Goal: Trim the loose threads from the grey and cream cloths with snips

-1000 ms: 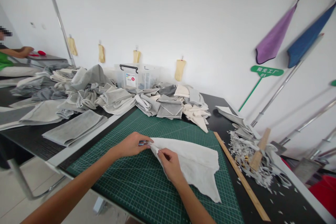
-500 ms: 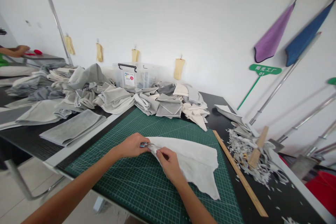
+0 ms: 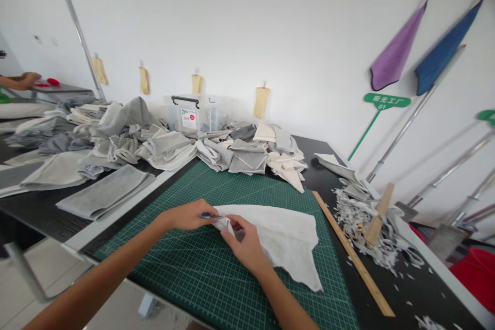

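A white piece of cloth (image 3: 286, 237) with a wavy right edge lies on the green cutting mat (image 3: 185, 273). My left hand (image 3: 191, 215) is closed around small blue-handled thread snips (image 3: 209, 215), whose metal tip points right along the cloth's left edge. Beside it, my right hand (image 3: 243, 242) pinches that edge between thumb and fingers, and the cloth is lifted and folded there. The snips' blades are small and partly hidden by the fold, so whether they touch the fabric is unclear.
Heaped grey and white cloths (image 3: 127, 134) fill the back and left. A clear plastic box (image 3: 193, 113) stands behind them. To the right lie a wooden ruler (image 3: 351, 252), a pile of shredded scraps (image 3: 359, 232) and a wooden piece (image 3: 379, 216). A person's arm (image 3: 19, 81) shows far left.
Both hands have shifted slightly, and the cloth edge between them now stands in a more raised fold. The snips have turned more level. The whole view has moved a little.
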Available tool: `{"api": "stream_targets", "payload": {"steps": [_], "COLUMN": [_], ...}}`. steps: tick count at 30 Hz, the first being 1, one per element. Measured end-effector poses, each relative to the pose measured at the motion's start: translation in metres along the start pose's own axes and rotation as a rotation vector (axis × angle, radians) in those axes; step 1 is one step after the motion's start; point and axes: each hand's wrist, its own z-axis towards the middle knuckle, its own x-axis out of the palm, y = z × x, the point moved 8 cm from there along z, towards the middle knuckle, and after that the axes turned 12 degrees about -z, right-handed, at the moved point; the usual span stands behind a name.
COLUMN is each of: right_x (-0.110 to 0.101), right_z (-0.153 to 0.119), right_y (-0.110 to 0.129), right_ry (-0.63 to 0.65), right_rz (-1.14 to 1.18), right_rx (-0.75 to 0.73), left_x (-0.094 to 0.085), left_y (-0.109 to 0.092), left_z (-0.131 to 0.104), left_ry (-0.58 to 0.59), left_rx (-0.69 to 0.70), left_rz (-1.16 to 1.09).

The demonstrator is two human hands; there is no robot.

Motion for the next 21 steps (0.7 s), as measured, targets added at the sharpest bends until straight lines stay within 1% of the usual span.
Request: {"api": "stream_targets", "payload": {"steps": [3, 5, 9, 12, 16, 18, 21], "right_x": [0.002, 0.004, 0.005, 0.008, 0.016, 0.019, 0.017], "right_z": [0.001, 0.002, 0.004, 0.003, 0.002, 0.002, 0.003], "right_y": [0.008, 0.011, 0.007, -0.003, -0.016, -0.015, -0.01], "right_ry": [-0.026, -0.031, -0.036, -0.006, 0.051, 0.08, 0.068], "right_rz": [-0.037, -0.036, 0.025, 0.088, 0.21, 0.279, 0.3], "right_rx": [-0.033, -0.056, -0.036, 0.012, 0.073, 0.052, 0.024], "left_x": [0.009, 0.013, 0.015, 0.016, 0.022, 0.025, 0.029], "left_y": [0.002, 0.004, 0.009, 0.012, 0.016, 0.019, 0.021], "left_z": [0.002, 0.001, -0.002, -0.005, -0.006, -0.006, -0.005], "left_ry": [0.083, 0.104, 0.087, 0.074, 0.102, 0.114, 0.12], "left_rx": [0.011, 0.007, -0.024, -0.048, -0.073, -0.08, -0.085], "left_rz": [-0.003, -0.008, -0.04, -0.087, -0.187, -0.234, -0.286]}}
